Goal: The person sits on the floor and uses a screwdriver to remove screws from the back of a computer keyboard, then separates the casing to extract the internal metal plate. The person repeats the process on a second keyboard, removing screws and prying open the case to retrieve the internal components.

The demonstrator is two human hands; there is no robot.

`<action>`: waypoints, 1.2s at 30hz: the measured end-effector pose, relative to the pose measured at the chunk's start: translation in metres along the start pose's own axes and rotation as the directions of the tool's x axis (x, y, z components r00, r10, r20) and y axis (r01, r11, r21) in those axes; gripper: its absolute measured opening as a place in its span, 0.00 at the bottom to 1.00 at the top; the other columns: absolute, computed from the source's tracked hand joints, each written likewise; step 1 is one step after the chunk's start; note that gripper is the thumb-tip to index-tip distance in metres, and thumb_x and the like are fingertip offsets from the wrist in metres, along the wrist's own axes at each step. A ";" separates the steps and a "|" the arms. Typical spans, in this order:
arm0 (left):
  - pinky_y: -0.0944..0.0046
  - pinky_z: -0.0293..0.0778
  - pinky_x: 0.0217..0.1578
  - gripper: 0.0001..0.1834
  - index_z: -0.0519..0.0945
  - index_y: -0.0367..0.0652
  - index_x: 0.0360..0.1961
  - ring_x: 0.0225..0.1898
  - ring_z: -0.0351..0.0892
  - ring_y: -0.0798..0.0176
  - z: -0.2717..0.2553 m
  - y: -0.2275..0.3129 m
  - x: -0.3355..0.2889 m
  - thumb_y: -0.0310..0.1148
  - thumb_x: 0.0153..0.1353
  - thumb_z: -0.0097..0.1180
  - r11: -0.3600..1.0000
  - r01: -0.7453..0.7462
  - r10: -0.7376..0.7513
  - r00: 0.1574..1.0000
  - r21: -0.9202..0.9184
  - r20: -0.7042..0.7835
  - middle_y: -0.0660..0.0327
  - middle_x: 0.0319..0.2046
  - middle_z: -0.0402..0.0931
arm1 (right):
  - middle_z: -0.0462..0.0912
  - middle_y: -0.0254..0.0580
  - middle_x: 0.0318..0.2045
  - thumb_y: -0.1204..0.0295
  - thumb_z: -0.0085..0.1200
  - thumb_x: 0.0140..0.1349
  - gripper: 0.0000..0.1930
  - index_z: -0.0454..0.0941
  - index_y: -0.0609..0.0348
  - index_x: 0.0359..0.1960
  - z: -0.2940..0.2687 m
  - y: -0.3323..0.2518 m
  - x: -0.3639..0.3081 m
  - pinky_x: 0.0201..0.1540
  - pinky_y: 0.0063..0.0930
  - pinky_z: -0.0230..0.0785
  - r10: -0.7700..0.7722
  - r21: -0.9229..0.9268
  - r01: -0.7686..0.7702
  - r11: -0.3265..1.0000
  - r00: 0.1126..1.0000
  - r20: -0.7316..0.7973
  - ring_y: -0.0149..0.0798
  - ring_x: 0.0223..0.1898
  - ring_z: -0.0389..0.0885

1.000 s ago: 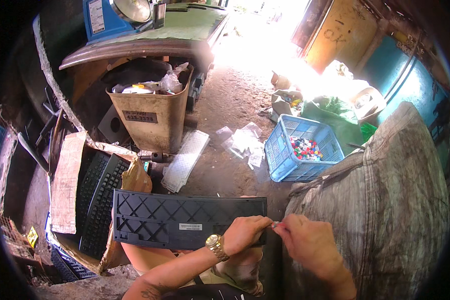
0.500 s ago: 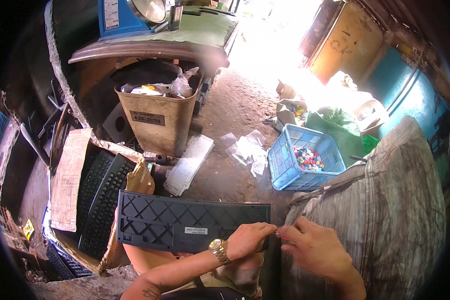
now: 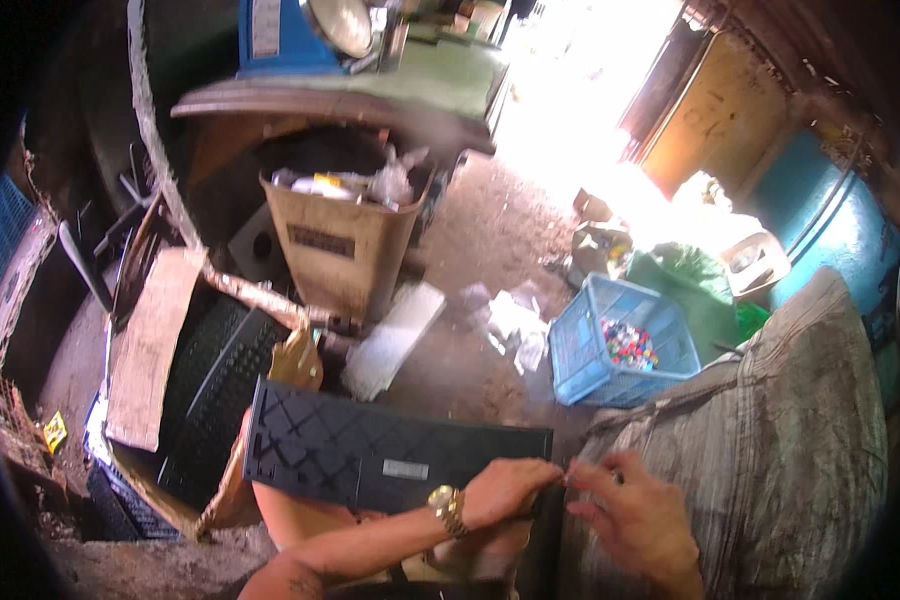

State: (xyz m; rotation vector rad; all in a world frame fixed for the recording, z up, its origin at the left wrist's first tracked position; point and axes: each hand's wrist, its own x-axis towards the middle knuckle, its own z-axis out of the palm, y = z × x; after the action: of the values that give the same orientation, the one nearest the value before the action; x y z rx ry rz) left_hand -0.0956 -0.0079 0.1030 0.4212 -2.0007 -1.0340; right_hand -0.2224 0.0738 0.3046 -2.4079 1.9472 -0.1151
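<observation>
A black keyboard point(image 3: 370, 435) lies face down across my lap, its ribbed underside and a small white label facing up. My left hand point(image 3: 510, 492), with a metal watch on the wrist, rests over the keyboard's right end, its fingers pressed together. Just right of that end is my right hand point(image 3: 640, 520), its fingers bent and its fingertips meeting the left hand's. Whatever is pinched between the fingertips is too small and blurred to name.
More keyboards point(image 3: 215, 400) stand in a torn cardboard box point(image 3: 155, 350) at the left. Ahead is a beige bin point(image 3: 345, 250) of scrap. A blue crate point(image 3: 580, 350) holds small colourful pieces. A large grey sack point(image 3: 750, 440) stands close at the right.
The whole view has shifted, so the surroundings sit lower and further right. My right hand has turned slightly, staying close to the left fingertips. The keyboard remains on my lap.
</observation>
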 end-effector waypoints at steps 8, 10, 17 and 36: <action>0.49 0.75 0.37 0.14 0.76 0.45 0.47 0.38 0.79 0.46 0.004 0.005 -0.001 0.33 0.60 0.59 0.999 -0.032 0.032 0.994 0.006 -0.103 0.56 0.35 0.77 | 0.81 0.42 0.37 0.61 0.64 0.61 0.16 0.79 0.53 0.48 -0.005 -0.003 0.002 0.30 0.44 0.75 -0.067 -0.015 0.067 0.998 0.998 0.006 0.51 0.31 0.84; 0.48 0.75 0.37 0.15 0.76 0.45 0.48 0.37 0.79 0.46 0.001 0.005 0.001 0.34 0.60 0.60 0.999 0.002 -0.004 0.999 -0.036 -0.041 0.55 0.36 0.77 | 0.81 0.41 0.35 0.63 0.63 0.61 0.15 0.79 0.53 0.47 -0.007 -0.007 0.001 0.30 0.44 0.75 -0.040 -0.020 0.040 0.999 0.999 -0.031 0.51 0.31 0.83; 0.54 0.71 0.48 0.11 0.78 0.42 0.39 0.49 0.73 0.52 -0.001 0.006 -0.002 0.30 0.55 0.61 0.904 0.015 -0.012 1.000 0.427 -0.009 0.58 0.43 0.75 | 0.79 0.40 0.33 0.70 0.62 0.60 0.12 0.80 0.50 0.46 -0.004 0.000 0.002 0.28 0.43 0.75 0.041 0.014 -0.042 0.999 0.997 0.059 0.49 0.32 0.83; 0.58 0.68 0.50 0.07 0.76 0.40 0.33 0.49 0.69 0.55 0.012 0.003 -0.002 0.31 0.55 0.52 0.830 0.037 -0.010 0.999 0.557 -0.050 0.58 0.39 0.70 | 0.82 0.43 0.31 0.79 0.59 0.66 0.11 0.79 0.69 0.49 -0.012 0.061 -0.052 0.31 0.23 0.70 0.285 0.441 -0.039 0.897 0.813 -0.508 0.32 0.26 0.75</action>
State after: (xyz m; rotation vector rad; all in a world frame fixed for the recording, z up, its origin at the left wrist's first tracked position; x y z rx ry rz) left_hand -0.1037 0.0015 0.1009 0.7723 -2.2418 -0.4195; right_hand -0.2936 0.1119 0.3103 -2.0433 2.0381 -1.2304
